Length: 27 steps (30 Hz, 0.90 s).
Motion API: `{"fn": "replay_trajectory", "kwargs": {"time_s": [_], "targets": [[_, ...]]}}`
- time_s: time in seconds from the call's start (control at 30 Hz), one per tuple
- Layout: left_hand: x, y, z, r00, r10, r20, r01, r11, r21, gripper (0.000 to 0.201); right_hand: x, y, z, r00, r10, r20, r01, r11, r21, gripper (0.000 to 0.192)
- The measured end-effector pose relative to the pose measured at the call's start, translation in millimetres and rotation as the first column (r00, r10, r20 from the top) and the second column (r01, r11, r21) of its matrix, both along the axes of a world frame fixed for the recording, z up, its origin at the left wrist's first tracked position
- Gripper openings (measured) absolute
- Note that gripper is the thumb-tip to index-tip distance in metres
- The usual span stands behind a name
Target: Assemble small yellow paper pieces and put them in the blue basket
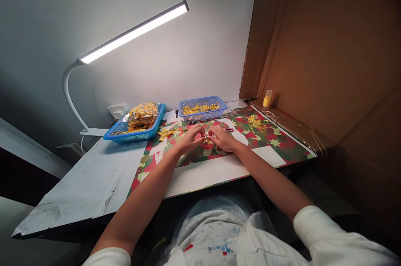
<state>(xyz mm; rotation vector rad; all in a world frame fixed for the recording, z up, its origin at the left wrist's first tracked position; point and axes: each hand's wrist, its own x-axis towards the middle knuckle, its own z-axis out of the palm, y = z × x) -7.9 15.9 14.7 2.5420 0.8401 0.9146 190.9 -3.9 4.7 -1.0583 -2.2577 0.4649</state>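
Head view: the left hand [193, 137] and right hand [220, 137] meet fingertip to fingertip at a small gold-coloured piece [206, 141].
The fingers of both hands are bent inward around the piece, which sits between and just below their tips; it is too small to tell whether either hand grips it. Beneath the fingers lies a camouflage-patterned sheet [278, 144] on the worktop [90, 170]. Just left of them are loose yellow pieces [166, 134]; farther left, a blue basket [134, 137] holds a clear bag [143, 110] of yellow pieces. Beyond the fingers stands a lavender basket [203, 116] with more gold pieces. To their right lie a dark-and-red handle [229, 130], just beside the hand, then yellow strands [257, 124].
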Motion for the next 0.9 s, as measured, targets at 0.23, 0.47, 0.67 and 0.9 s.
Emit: {"fn": "replay_trajectory", "kwargs": {"time_s": [0.23,0.47,0.67,0.9], "targets": [[3.6,-5.1,4.0,0.928,0.306,0.214,-0.240,0.928,-0.285,0.039,-3.6,-2.6,2.5,0.992,-0.102,-0.077,0.108,0.991,0.082,0.012],[15.0,-10.5,1.3,0.922,0.282,0.267,-0.065,0.791,-0.608,0.045,-6.1,-2.1,1.4,0.968,-0.184,-0.171,0.210,0.966,0.153,0.010],[14.7,-7.0,-3.3,0.897,0.268,0.350,0.019,0.770,-0.637,0.047,-7.5,7.1,-6.0,0.910,-0.122,-0.396,0.104,0.992,-0.065,0.012],[12.8,-4.4,-4.2,0.905,0.248,0.345,0.017,0.789,-0.614,0.048,-6.9,13.4,-12.9,0.858,-0.041,-0.511,-0.059,0.982,-0.179,0.018]]}}
